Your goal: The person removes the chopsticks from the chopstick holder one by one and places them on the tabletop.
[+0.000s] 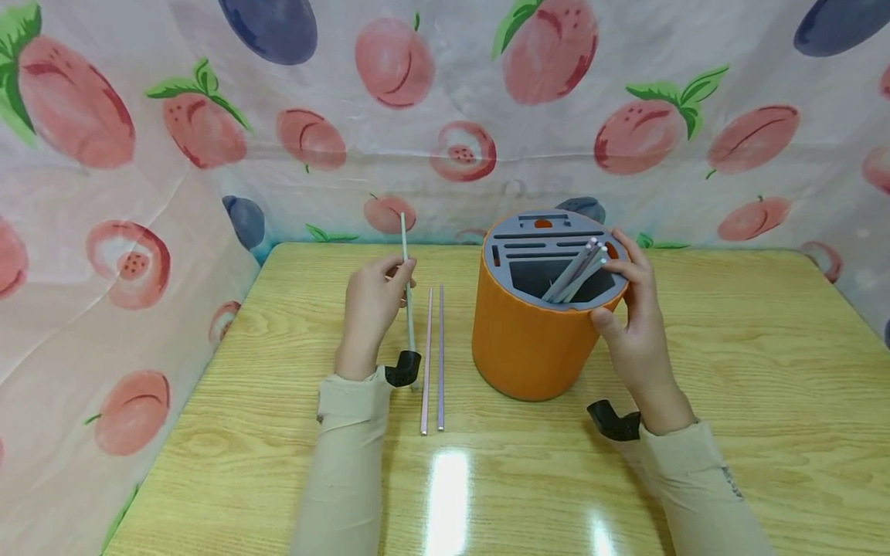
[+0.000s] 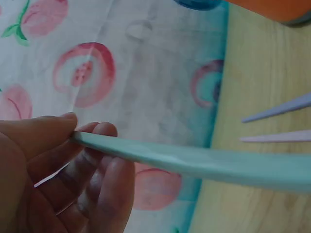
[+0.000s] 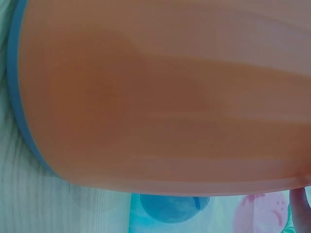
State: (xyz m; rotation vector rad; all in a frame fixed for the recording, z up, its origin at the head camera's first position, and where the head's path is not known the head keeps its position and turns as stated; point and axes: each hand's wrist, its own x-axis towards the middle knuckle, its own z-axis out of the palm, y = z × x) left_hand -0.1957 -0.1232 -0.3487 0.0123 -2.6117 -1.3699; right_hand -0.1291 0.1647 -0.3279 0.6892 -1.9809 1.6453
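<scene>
My left hand pinches a pale green chopstick between thumb and fingers, near its thin end in the left wrist view. The chopstick is raised above the table and tilted. Just right of it, a pink chopstick and a purple chopstick lie side by side. An orange utensil holder with a grey slotted top stands upright. Several chopsticks lean in its large front compartment. With its thumb at the front and fingers over the rim, my right hand grips the holder's right side.
Everything stands on a wood-grain table. A fruit-printed cloth hangs behind the table and along its left side. Black wrist mounts stick out from both sleeves, the left one close to the green chopstick.
</scene>
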